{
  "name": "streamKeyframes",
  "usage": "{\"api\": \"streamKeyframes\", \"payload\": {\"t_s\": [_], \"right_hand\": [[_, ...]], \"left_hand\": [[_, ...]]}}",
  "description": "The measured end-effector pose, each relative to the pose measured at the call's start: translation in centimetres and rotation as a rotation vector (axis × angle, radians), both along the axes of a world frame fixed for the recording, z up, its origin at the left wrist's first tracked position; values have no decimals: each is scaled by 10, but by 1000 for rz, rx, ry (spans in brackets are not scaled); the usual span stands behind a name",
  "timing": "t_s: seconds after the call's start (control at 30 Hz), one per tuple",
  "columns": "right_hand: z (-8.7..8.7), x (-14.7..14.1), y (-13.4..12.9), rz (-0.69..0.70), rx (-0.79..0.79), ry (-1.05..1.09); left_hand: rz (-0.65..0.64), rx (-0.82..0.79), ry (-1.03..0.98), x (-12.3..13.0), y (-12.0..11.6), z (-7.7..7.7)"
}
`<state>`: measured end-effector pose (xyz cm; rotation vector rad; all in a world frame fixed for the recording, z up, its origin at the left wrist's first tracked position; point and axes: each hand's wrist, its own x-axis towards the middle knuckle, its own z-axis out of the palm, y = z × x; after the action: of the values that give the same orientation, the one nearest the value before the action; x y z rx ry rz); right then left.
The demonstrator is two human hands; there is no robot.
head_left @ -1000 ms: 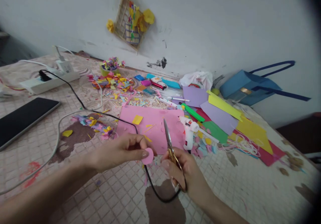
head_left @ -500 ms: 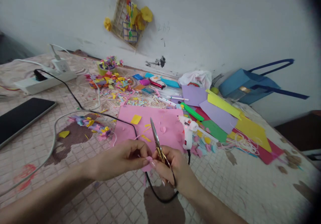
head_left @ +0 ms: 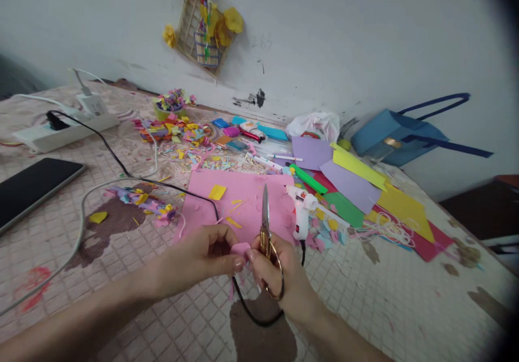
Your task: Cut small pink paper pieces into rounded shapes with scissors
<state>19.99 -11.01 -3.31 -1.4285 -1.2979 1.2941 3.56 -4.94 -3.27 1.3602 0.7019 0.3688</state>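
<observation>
Between the fingertips of both hands is a small pink paper piece (head_left: pixel 240 248). My left hand (head_left: pixel 206 254) pinches its left side, and the fingertips of my right hand (head_left: pixel 279 270) touch its right side. A pair of gold-handled scissors (head_left: pixel 265 221) is also in my right hand, blades pointing up and away from me. Beyond the hands lies a pink sheet (head_left: pixel 243 189) with a yellow paper square (head_left: pixel 217 191) and yellow scraps on it. A white hot glue gun (head_left: pixel 300 210) stands at the sheet's right edge.
A black cord (head_left: pixel 111 153) and a white cable (head_left: pixel 83 216) cross the table. At left are a phone (head_left: pixel 38 191) and a power strip (head_left: pixel 68 132). Coloured paper sheets (head_left: pixel 352 183) and a blue bag (head_left: pixel 399 135) lie at right; paper scraps (head_left: pixel 174 129) are heaped at the back.
The scissors have turned from leaning left to nearly upright. The pink piece has been turned between the fingers and shows more of its face. The camera view has shifted slightly.
</observation>
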Motion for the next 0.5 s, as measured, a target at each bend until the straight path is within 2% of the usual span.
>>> {"api": "streamKeyframes", "payload": {"t_s": [0.13,0.23,0.4,0.5], "right_hand": [[-3,-1,-1,-24,32,20],[-2,-1,-1,-23,28,16],[5,2,3,105,-85,15],[9,4,4,182,-90,6]], "left_hand": [[101,-81,6,3,-4,-3],[121,-70,0,4,-4,-1],[16,50,99,0,-2,6],[-52,156,186,-4,-2,5]]}}
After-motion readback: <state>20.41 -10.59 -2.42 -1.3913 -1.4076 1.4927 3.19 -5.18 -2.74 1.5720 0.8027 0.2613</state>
